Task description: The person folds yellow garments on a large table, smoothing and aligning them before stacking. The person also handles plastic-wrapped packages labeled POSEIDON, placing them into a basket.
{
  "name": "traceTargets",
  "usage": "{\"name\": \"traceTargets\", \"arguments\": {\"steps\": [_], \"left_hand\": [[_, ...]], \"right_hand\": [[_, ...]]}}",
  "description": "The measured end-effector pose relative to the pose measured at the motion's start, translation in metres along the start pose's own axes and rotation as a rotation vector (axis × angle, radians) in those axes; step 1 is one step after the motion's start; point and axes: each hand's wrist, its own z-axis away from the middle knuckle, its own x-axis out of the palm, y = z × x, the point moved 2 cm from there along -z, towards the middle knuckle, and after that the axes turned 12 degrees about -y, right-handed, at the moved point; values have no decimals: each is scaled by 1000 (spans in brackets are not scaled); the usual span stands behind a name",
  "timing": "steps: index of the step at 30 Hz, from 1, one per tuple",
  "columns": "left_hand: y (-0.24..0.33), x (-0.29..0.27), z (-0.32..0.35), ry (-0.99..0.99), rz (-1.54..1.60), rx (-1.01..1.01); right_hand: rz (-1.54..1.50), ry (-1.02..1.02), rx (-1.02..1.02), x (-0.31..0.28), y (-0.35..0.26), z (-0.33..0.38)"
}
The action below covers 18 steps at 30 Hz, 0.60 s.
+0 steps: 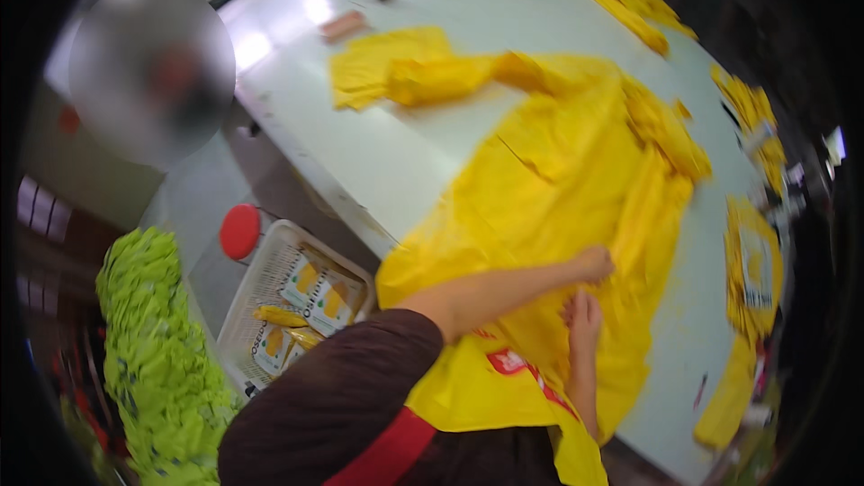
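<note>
A yellow raincoat lies spread over the white table, its sleeves toward the far side and its lower end hanging over the near edge. My left hand is closed in a fist on the front of the coat. Just nearer to me, my right hand has its fingers bent and drawn together at the coat's front; what lies between them is blurred. A yellow flap with a red and white print shows below my left forearm.
Folded yellow pieces lie beyond the left sleeve, near a pinkish block. Packed yellow garments line the right edge. At left stand a white basket of packages, a red round-topped stool and a lime-green pile.
</note>
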Motion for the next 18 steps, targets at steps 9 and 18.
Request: {"name": "traceTargets", "arguments": {"steps": [9,18], "left_hand": [[16,-5,52,120,-126,167],[-25,-44,166,308,-1068,24]], "right_hand": [[-651,97,-87,-46,6,-48],[-1202,-346,102,6,10,-69]]}}
